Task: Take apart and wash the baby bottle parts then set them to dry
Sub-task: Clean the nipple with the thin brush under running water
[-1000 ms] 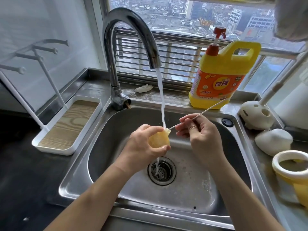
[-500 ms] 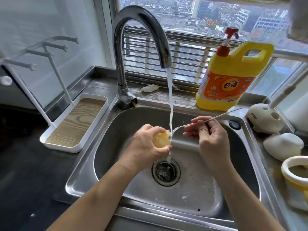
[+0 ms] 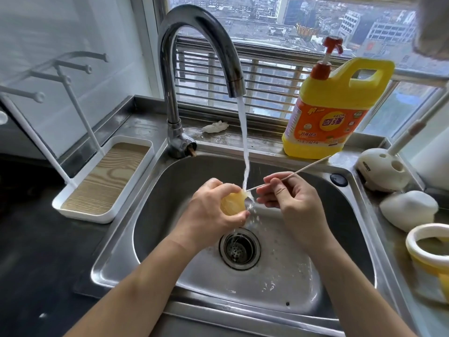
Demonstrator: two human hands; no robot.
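Pinching stick (image 3: 298, 170), right grip (image 3: 291, 198), left grip (image 3: 209, 210) holding nipple (image 3: 232, 203)

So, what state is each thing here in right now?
Tap: on, running.
Yellow bottle part: held in the left hand, under the stream.
Thin stick: pinched by the right hand, tip at the part.
Soap jug: upright, pump on top.
Drain: open, strainer in.

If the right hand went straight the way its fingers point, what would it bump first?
The right hand, pinching a thin stick, probably meets the falling water first, then the yellow bottle part in the left hand; depth unclear.
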